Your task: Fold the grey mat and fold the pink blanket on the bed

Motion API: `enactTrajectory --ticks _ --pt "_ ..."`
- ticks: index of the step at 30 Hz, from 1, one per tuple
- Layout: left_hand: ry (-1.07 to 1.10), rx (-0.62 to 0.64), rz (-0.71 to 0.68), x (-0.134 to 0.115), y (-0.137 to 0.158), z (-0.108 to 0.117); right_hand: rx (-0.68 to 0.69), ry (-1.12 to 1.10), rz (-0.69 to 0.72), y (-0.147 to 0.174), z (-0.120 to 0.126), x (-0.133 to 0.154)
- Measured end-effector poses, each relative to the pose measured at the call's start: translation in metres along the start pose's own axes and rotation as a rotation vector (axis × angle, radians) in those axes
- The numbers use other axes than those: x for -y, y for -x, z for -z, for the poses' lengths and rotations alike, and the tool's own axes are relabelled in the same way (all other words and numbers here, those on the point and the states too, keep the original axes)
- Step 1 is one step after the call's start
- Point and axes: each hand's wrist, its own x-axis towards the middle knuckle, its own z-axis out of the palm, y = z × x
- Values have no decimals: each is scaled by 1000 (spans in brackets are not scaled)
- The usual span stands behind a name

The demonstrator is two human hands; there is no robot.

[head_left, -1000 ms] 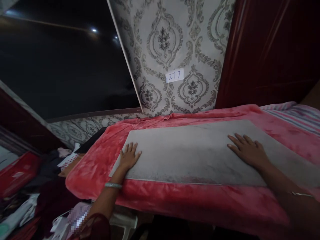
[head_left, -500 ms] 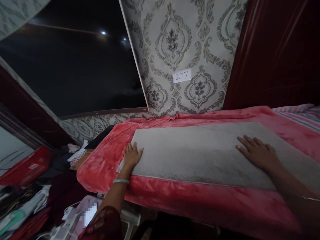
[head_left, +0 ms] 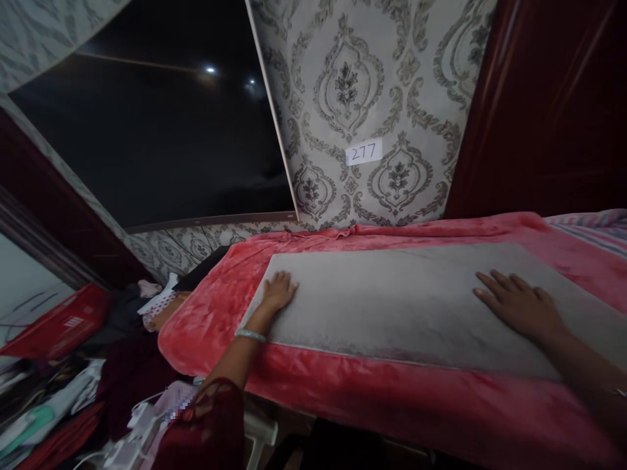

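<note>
A long grey mat (head_left: 372, 300), plush-looking, lies flat across a red plush blanket (head_left: 206, 313). Near the mat's left end rests my left hand (head_left: 279, 290), palm down with its fingers apart. My right hand (head_left: 519, 303) lies flat on the right part of the mat, fingers spread. Neither hand grasps anything. The mat's right end runs toward the frame's edge, partly behind my right forearm.
A large dark television (head_left: 166, 130) hangs on the patterned wall, beside a paper label (head_left: 363, 151) reading 277. On the left are a red basket (head_left: 59, 323) and piled clothes (head_left: 53, 411). A striped cloth (head_left: 592, 228) lies at the far right.
My left hand has slid a little up and to the right over the mat's left end. The whole view has shifted slightly; my right hand stays flat on the mat.
</note>
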Motion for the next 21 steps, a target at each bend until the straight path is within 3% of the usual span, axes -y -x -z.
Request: enactTrajectory --ticks 4,12,21 --pt "42 78 -108 -7 -36 1 -38 1 5 -4 -10 -6" --pt "59 59 6 21 -100 3 -97 -36 7 -8 -25 -18" --pt "50 -1 83 25 -114 -2 -58 -19 -17 -5 -15 -12"
